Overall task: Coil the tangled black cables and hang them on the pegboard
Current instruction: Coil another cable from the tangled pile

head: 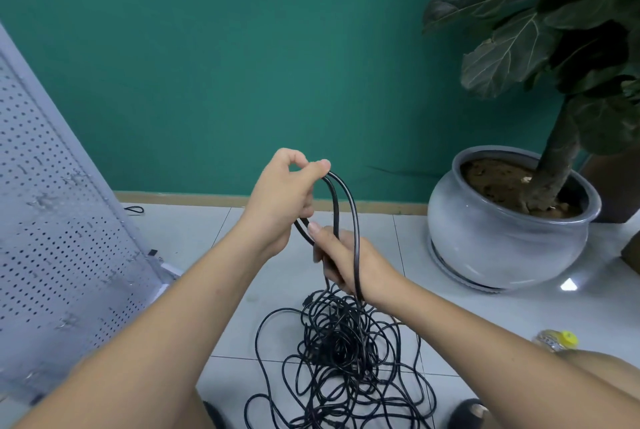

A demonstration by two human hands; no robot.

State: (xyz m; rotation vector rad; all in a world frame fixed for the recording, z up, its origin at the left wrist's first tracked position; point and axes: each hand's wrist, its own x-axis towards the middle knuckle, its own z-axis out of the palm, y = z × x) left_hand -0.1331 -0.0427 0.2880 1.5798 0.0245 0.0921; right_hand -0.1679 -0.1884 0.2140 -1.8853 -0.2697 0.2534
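While the grey pegboard [52, 203] leans at far left, the left hand [280, 196] is up pinching the top of a cable loop [349, 196] and the right hand [343, 255] just below grips its strands. Rest of the black cables [346, 359] lie tangled on the floor [207, 224] underneath, potted plant [502, 238] and yellow-capped bottle [557, 340] off right.

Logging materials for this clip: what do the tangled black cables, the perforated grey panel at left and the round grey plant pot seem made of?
The tangled black cables: flexible plastic or rubber sheath, slight sheen, bending in soft loops. The perforated grey panel: probably painted sheet metal, regular punched holes. The round grey plant pot: likely glazed ceramic, glossy with reflections.
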